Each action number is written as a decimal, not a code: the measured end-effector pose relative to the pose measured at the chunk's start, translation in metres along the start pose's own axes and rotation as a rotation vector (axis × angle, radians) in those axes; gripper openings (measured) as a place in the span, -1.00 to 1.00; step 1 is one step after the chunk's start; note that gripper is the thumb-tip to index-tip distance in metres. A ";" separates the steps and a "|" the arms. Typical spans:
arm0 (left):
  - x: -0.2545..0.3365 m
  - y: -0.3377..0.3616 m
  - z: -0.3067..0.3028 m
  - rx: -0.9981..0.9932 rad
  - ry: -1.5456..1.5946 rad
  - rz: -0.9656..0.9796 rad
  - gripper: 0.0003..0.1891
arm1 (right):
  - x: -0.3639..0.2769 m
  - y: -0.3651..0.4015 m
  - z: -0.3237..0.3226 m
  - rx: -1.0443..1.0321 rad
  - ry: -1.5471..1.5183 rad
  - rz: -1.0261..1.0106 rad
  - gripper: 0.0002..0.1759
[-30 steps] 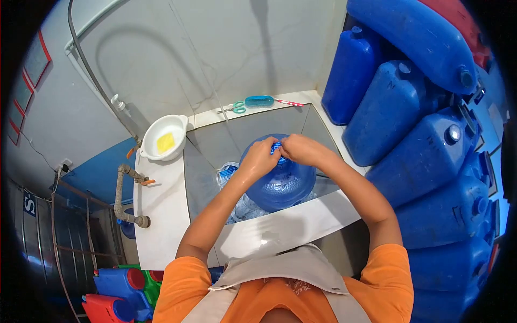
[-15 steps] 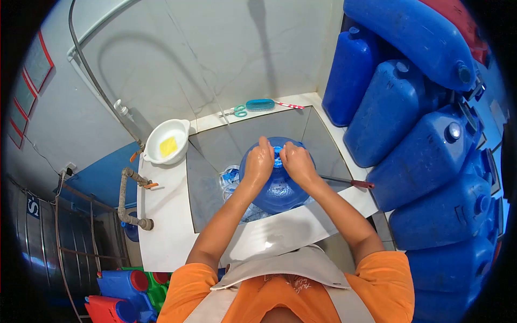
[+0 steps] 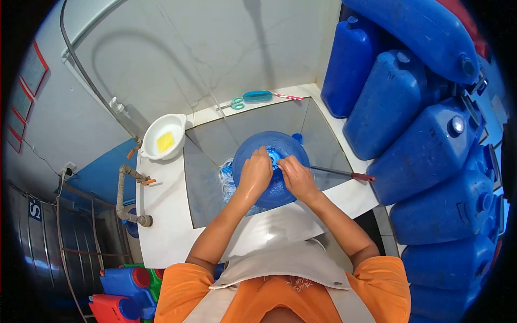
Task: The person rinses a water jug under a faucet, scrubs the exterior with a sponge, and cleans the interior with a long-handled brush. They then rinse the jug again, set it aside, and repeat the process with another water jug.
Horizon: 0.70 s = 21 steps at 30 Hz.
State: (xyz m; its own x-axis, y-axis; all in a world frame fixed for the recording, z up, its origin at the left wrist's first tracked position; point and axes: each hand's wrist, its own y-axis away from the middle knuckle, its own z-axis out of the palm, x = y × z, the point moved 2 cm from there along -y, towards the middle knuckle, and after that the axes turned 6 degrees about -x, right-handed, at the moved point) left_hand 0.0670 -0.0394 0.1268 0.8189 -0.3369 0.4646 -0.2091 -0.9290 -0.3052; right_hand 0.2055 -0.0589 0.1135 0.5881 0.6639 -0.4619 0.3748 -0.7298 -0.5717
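A large round blue water jug [image 3: 246, 146] stands in the grey sink [image 3: 207, 145], its neck facing up at me. My left hand [image 3: 257, 173] is closed at the left side of the neck, thumb and fingers bent over the light blue cap [image 3: 274, 157]. From the right, my right hand [image 3: 296, 177] pinches the cap's near edge with its fingertips. Part of the cap is hidden behind my fingers. Beside the jug, to the left, lies clear crumpled plastic with blue print [image 3: 226, 171]. A small blue piece [image 3: 297, 138] shows past the jug's far right edge.
A white basin [image 3: 151, 148] holds a yellow sponge [image 3: 165, 141]. Scissors [image 3: 236, 103], a teal brush [image 3: 257, 97] and a red-and-white handle [image 3: 288, 97] line the back ledge. A rod with a dark red handle [image 3: 363, 177] crosses the right rim. Blue jerrycans [image 3: 385, 107] are stacked to the right.
The jug's neck has tilted toward me, so more of its round top shows. My hands have moved slightly down with it, fingers shifting around the cap.
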 end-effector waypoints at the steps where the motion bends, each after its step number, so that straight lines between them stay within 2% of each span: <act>1: -0.001 0.001 0.000 0.025 -0.023 0.038 -0.81 | 0.000 0.000 0.000 -0.029 -0.070 -0.004 -0.86; 2: -0.004 0.001 -0.001 0.022 -0.025 0.037 -0.81 | -0.006 0.001 0.004 -0.029 -0.072 -0.002 -0.86; 4: -0.009 -0.004 -0.004 -0.041 0.010 0.048 -0.83 | -0.020 0.003 0.020 -0.033 -0.159 0.221 -0.89; 6: -0.014 -0.011 -0.011 -0.102 0.020 0.075 -0.82 | -0.030 0.002 0.022 -0.009 -0.116 0.246 -0.87; 8: -0.015 -0.012 -0.012 -0.147 0.037 0.111 -0.81 | -0.034 0.001 0.020 -0.009 -0.043 0.128 -0.85; 9: -0.016 -0.008 -0.012 -0.092 0.123 0.077 -0.79 | -0.034 0.001 0.017 -0.008 -0.041 0.126 -0.85; 11: -0.011 -0.001 -0.013 -0.043 0.208 0.048 -0.78 | -0.033 0.001 0.011 -0.071 0.048 -0.021 -0.89; 12: -0.008 0.003 -0.011 -0.018 0.298 -0.076 -0.77 | -0.029 -0.001 0.010 -0.071 0.049 -0.019 -0.89; 13: -0.007 0.007 -0.011 0.003 0.385 -0.203 -0.75 | -0.028 -0.003 0.010 -0.079 0.137 -0.121 -0.90; 14: -0.013 0.008 -0.004 0.003 0.387 -0.206 -0.75 | -0.028 -0.003 0.011 -0.090 0.227 -0.228 -0.88; 17: -0.026 0.006 0.009 0.120 0.510 -0.253 -0.73 | -0.028 -0.007 0.017 -0.116 0.401 -0.344 -0.84; 18: -0.026 0.006 0.012 0.116 0.497 -0.267 -0.73 | -0.025 -0.009 0.015 -0.117 0.398 -0.357 -0.84; 20: -0.029 0.003 0.024 0.121 0.487 -0.289 -0.73 | -0.021 -0.020 -0.004 -0.295 0.003 -0.294 -0.82; 21: -0.037 -0.001 0.038 0.087 0.541 -0.308 -0.74 | -0.010 -0.026 -0.014 -0.232 -0.115 -0.251 -0.76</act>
State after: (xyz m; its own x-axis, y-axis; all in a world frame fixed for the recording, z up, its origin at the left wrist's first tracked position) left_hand 0.0578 -0.0199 0.0785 0.4438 -0.1063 0.8898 0.0565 -0.9877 -0.1461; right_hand 0.1997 -0.0485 0.1422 0.3770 0.8317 -0.4076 0.6582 -0.5502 -0.5138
